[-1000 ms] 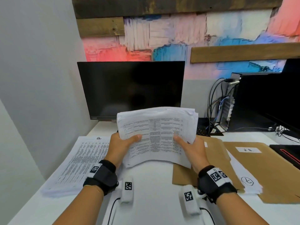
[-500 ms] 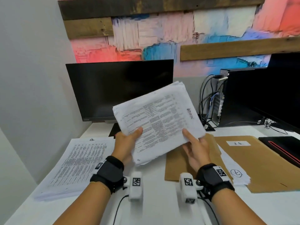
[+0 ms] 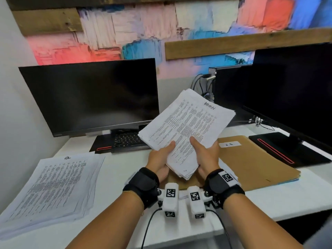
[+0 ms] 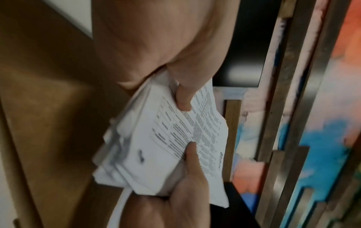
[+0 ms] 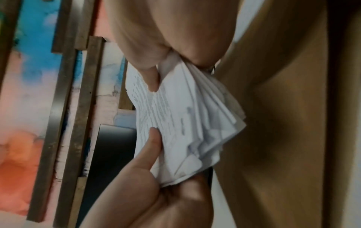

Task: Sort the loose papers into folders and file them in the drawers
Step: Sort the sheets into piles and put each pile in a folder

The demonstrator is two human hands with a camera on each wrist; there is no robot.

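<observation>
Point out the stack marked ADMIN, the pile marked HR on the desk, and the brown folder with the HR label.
ADMIN stack (image 3: 186, 126): head view, middle of the top printed sheet.
HR pile (image 3: 59, 184): head view, middle of the top sheet.
HR folder (image 3: 251, 159): head view, bare brown cover below its white label.

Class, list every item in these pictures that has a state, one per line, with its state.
ADMIN stack: lifted, tilted, held at its near end.
Left hand: grips the stack.
Right hand: grips the stack.
HR stack: flat on desk.
HR folder: closed, flat.
Left monitor: dark.
</observation>
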